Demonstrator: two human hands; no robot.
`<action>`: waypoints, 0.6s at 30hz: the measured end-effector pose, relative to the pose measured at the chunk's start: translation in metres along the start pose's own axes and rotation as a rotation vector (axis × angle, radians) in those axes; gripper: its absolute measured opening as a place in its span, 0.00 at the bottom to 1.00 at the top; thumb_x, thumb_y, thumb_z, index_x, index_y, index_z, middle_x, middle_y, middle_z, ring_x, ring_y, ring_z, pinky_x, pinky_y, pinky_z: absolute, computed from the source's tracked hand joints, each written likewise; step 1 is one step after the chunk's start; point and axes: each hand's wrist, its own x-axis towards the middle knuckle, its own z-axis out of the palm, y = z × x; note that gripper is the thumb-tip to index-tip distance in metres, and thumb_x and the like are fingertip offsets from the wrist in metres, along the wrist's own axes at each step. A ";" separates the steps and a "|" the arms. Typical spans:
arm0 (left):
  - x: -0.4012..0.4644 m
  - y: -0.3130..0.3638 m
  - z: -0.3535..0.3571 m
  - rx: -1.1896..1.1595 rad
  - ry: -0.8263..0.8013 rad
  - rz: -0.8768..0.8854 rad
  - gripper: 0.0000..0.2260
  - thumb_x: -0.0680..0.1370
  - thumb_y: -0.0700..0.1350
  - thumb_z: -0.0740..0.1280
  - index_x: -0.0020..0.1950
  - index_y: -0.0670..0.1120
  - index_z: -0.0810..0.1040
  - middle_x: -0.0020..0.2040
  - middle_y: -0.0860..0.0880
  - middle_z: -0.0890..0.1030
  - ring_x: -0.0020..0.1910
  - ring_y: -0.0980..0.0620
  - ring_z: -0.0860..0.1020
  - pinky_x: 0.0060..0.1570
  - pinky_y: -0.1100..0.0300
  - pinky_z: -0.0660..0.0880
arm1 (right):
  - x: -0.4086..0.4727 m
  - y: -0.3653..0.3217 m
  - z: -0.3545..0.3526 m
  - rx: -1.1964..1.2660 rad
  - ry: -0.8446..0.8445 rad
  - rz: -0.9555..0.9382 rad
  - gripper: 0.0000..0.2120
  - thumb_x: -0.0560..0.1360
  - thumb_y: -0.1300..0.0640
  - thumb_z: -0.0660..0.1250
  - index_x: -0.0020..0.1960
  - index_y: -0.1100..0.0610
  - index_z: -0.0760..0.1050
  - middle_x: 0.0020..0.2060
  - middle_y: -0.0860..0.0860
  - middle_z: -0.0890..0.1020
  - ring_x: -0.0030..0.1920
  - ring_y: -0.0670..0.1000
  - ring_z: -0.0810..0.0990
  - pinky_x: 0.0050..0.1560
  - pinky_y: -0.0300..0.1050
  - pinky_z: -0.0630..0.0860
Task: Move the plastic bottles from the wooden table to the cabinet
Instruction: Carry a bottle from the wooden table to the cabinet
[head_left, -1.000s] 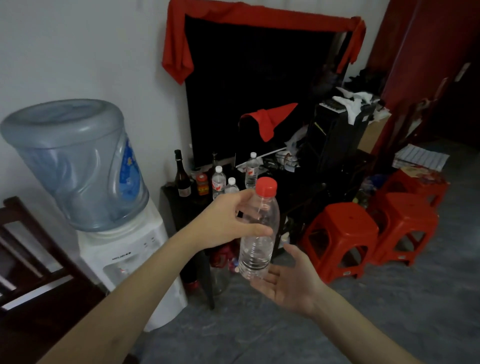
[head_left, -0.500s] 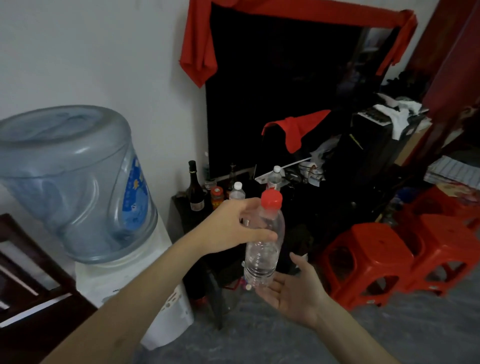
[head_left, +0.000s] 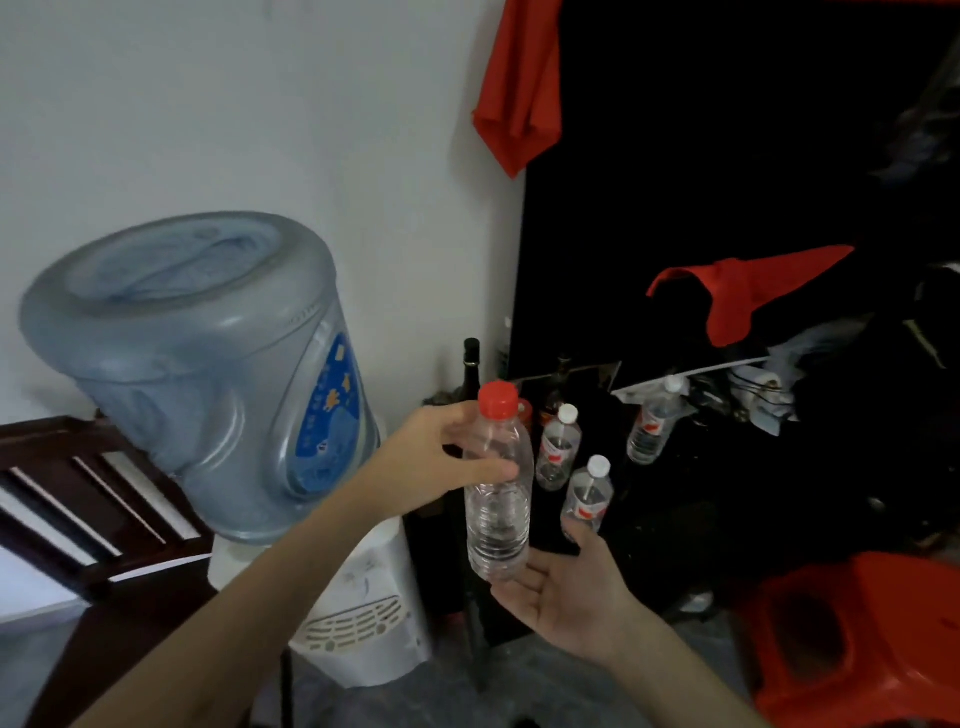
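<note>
My left hand (head_left: 431, 462) grips a clear plastic bottle with a red cap (head_left: 497, 499) around its upper body and holds it upright in the air. Just under the bottle's base, my right hand (head_left: 576, 597) is open, palm up, fingers spread. Behind them stands a low black cabinet (head_left: 675, 519). On its top are three small clear bottles with white caps: one (head_left: 558, 449) close behind the held bottle, one (head_left: 587, 496) nearer the front, one (head_left: 652, 423) further right.
A water dispenser (head_left: 363, 613) with a big blue jug (head_left: 208, 364) stands left of the cabinet. A dark glass bottle (head_left: 471, 364) stands at the cabinet's back left. Dark wooden furniture (head_left: 88, 499) is at far left, a red plastic stool (head_left: 857, 634) at lower right, red cloth (head_left: 748, 296) above.
The view has closed in on the cabinet and turned left. Both hands with the red-capped bottle have moved toward the cabinet top; the grip is the same.
</note>
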 end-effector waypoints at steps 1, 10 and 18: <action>0.004 -0.003 -0.002 0.007 0.025 -0.016 0.17 0.67 0.59 0.78 0.54 0.69 0.82 0.52 0.60 0.87 0.53 0.57 0.85 0.57 0.59 0.79 | 0.008 -0.006 0.002 -0.008 -0.001 0.006 0.38 0.79 0.36 0.57 0.63 0.72 0.75 0.59 0.69 0.80 0.57 0.64 0.80 0.61 0.55 0.75; 0.048 -0.054 -0.002 0.176 0.221 -0.261 0.18 0.70 0.51 0.81 0.58 0.54 0.82 0.50 0.53 0.86 0.51 0.52 0.85 0.57 0.46 0.81 | 0.129 -0.049 0.005 0.069 -0.008 0.182 0.35 0.79 0.38 0.58 0.66 0.70 0.72 0.57 0.69 0.80 0.58 0.67 0.78 0.57 0.60 0.74; 0.091 -0.122 0.020 0.180 0.280 -0.379 0.18 0.71 0.50 0.80 0.58 0.59 0.81 0.50 0.60 0.86 0.51 0.64 0.82 0.53 0.64 0.79 | 0.209 -0.071 -0.005 0.122 0.080 0.208 0.34 0.79 0.38 0.58 0.70 0.67 0.69 0.65 0.67 0.75 0.59 0.64 0.77 0.66 0.56 0.69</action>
